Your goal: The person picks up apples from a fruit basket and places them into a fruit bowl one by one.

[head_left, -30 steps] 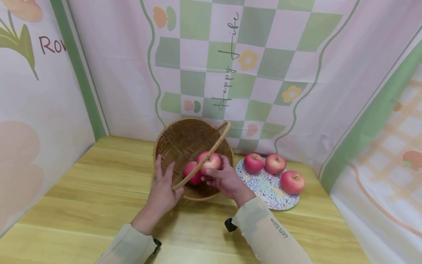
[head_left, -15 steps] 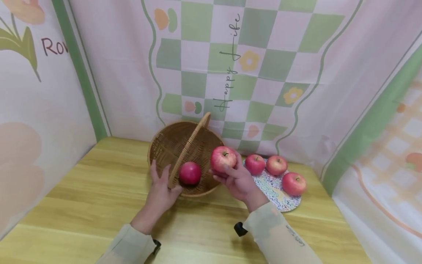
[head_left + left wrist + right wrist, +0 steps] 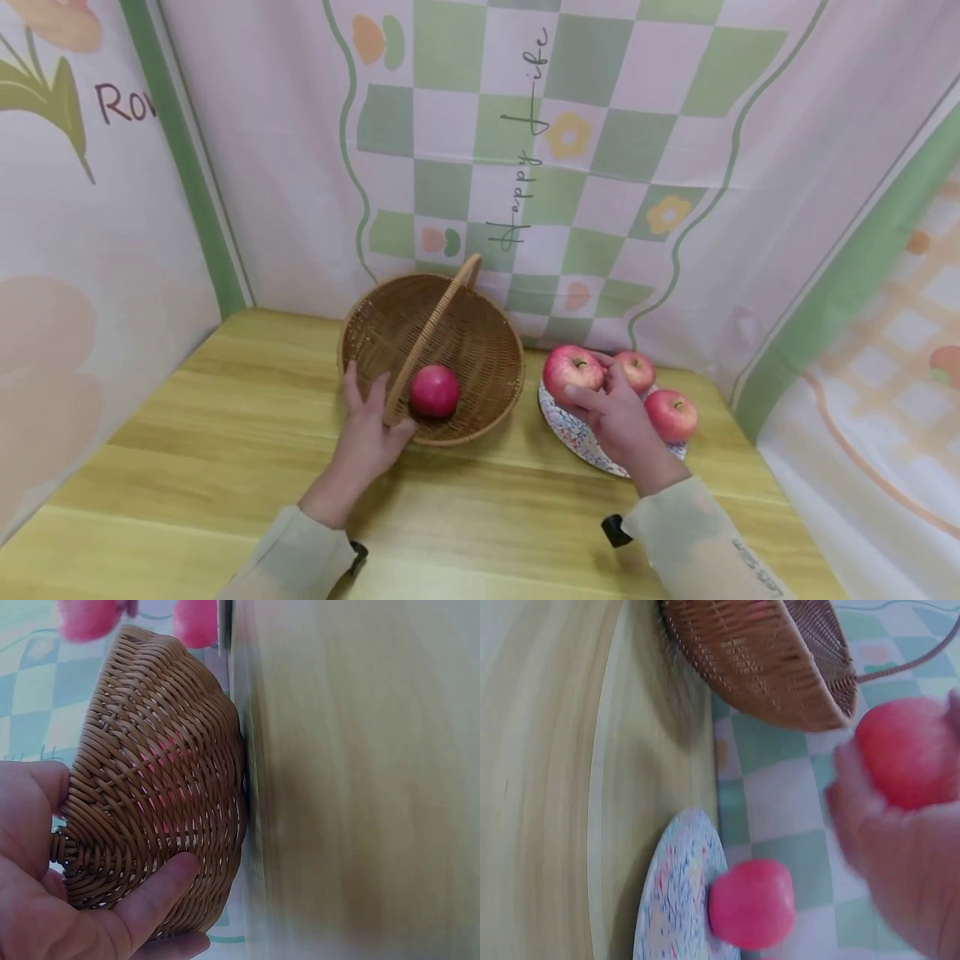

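Observation:
My left hand (image 3: 367,442) holds the near-left rim of a round wicker basket (image 3: 487,358), beside the handle's base. In the left wrist view its fingers lie along the woven wall (image 3: 172,772). One red apple (image 3: 435,392) lies inside the basket. To the right, my right hand (image 3: 626,429) grips another red apple (image 3: 570,373) over the left part of a speckled plate (image 3: 573,437). In the right wrist view this gripped apple (image 3: 911,754) is raised above the plate. Two apples show on the plate, one at the back (image 3: 636,371) and one at the right (image 3: 671,415).
The light wooden table (image 3: 465,525) carries the basket and the plate. A checked cloth backdrop (image 3: 510,125) stands close behind them. Cloth panels also flank the table at left (image 3: 82,250) and right (image 3: 885,350). The basket's arched handle (image 3: 431,329) rises over its opening.
My right hand has lifted an apple out of the basket and carried it right, over the plate. The basket has tipped back and shifted slightly left, my left hand staying on its rim.

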`<action>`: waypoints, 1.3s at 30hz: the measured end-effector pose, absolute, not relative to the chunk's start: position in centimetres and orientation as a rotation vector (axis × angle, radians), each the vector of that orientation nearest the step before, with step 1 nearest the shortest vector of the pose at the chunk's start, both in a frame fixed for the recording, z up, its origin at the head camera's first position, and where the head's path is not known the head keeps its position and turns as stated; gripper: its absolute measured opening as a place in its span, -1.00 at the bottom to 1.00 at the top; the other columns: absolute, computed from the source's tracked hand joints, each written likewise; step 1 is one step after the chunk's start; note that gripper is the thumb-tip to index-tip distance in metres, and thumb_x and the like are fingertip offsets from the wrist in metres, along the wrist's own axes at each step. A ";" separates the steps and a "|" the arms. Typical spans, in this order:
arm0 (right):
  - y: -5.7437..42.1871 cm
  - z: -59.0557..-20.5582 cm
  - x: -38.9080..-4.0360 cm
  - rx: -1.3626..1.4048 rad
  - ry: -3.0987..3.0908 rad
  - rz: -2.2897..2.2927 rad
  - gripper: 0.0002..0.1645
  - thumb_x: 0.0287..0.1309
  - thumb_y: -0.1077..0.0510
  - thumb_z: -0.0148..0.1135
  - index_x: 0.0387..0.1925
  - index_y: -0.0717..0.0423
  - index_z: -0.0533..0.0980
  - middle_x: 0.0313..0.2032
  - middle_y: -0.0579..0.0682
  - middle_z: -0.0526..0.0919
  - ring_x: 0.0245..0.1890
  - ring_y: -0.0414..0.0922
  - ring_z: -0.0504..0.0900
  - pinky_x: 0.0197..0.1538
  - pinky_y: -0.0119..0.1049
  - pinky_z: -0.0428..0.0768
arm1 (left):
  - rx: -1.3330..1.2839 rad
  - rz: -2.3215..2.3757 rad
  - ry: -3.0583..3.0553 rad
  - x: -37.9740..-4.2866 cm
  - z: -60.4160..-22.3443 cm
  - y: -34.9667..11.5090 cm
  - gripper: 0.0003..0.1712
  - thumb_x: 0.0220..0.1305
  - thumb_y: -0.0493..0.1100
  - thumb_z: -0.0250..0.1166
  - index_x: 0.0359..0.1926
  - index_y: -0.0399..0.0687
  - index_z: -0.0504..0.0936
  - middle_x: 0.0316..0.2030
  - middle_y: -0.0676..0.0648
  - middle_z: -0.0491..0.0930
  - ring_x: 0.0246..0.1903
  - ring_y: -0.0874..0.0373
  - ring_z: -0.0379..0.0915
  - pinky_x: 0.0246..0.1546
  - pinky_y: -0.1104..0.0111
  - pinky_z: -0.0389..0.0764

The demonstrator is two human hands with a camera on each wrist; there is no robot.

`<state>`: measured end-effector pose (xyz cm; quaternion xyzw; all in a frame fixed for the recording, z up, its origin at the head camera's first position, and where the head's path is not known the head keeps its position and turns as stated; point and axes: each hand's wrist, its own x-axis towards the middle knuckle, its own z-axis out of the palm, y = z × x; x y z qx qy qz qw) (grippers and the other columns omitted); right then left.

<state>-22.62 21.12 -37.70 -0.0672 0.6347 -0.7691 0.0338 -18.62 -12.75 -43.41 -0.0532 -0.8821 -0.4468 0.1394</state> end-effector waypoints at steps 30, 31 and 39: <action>25.4 -42.2 -21.6 0.188 2.639 -1.524 0.13 0.18 -0.03 0.40 0.53 0.25 -0.04 0.37 0.39 0.20 0.33 0.22 0.19 0.39 0.10 0.07 | -0.184 -1.286 -2.526 -18.5 -43.5 -12.6 -0.06 0.13 -0.24 0.37 0.46 -0.35 0.13 0.50 -0.36 -0.52 -0.63 0.17 0.38 -0.59 0.33 0.52; 25.2 -42.2 -21.7 0.198 2.634 -1.524 0.13 0.19 -0.04 0.39 0.53 0.26 -0.05 0.37 0.40 0.20 0.34 0.23 0.19 0.39 0.10 0.07 | -0.183 -1.286 -2.526 -18.5 -43.5 -12.6 -0.06 0.13 -0.24 0.37 0.47 -0.35 0.13 0.50 -0.36 -0.52 -0.63 0.17 0.38 -0.60 0.34 0.52; 24.7 -42.1 -22.2 0.228 2.639 -1.495 0.13 0.21 -0.10 0.36 0.53 0.25 -0.07 0.38 0.41 0.17 0.35 0.24 0.16 0.39 0.12 0.05 | -0.174 -1.293 -2.524 -18.5 -43.5 -12.6 -0.07 0.13 -0.23 0.37 0.46 -0.34 0.15 0.50 -0.35 -0.53 -0.63 0.17 0.40 -0.63 0.34 0.52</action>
